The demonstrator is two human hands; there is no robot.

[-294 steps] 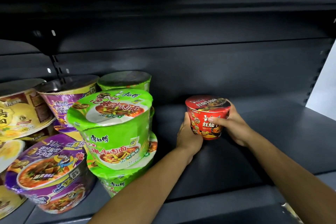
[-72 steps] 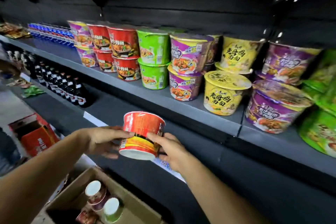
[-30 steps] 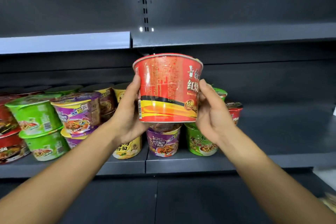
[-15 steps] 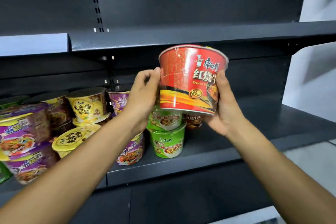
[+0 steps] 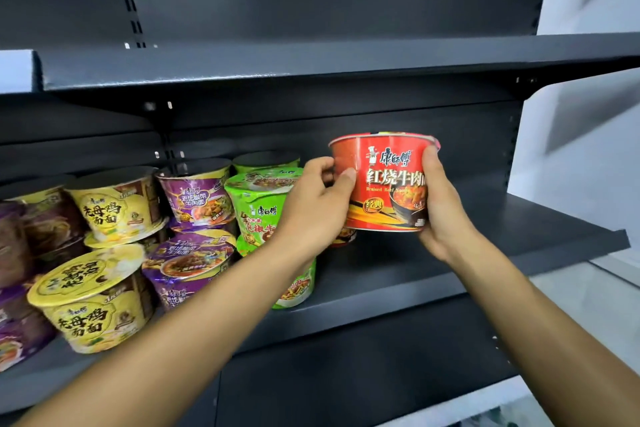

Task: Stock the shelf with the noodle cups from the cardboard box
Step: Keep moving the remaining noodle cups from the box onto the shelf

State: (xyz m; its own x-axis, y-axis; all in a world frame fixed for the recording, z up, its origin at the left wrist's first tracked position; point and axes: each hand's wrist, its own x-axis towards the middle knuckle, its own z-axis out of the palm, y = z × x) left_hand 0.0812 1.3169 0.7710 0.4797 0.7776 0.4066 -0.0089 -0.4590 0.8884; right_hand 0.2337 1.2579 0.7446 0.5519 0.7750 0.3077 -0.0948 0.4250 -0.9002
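Half a second ago I had the red paper noodle cup with the beef-noodle label (image 5: 382, 182) up high and tilted, close to my face; now it sits lower and further right, nearly upright, carried in over the bare right part of the dark grey metal shelf (image 5: 519, 218). The view has swung a little to the right with it, so the stacked cups have slid toward the left edge. A second ago the cup's printed back faced me; now its front label does.

The shelf board is dark and matte, with a second dark shelf (image 5: 311, 59) above it and a slotted back panel behind. To the right a pale wall (image 5: 588, 132) begins where the shelving ends. On the left half stand stacked cups: yellow chicken-noodle cups (image 5: 114, 204), purple cups (image 5: 197, 198) and green cups (image 5: 259, 201), two high. Just below the cup I carry, a sliver of another red cup (image 5: 344, 236) shows behind my wrist.

Both arms reach forward and up. My left hand (image 5: 311, 208) grips the cup's left side, thumb on the front and fingers curled round the back near the rim. My right hand (image 5: 440, 204) grips the right side, thumb lying up along the wall toward the rim, palm cupping the lower edge. The cup is off the shelf, held between both hands.
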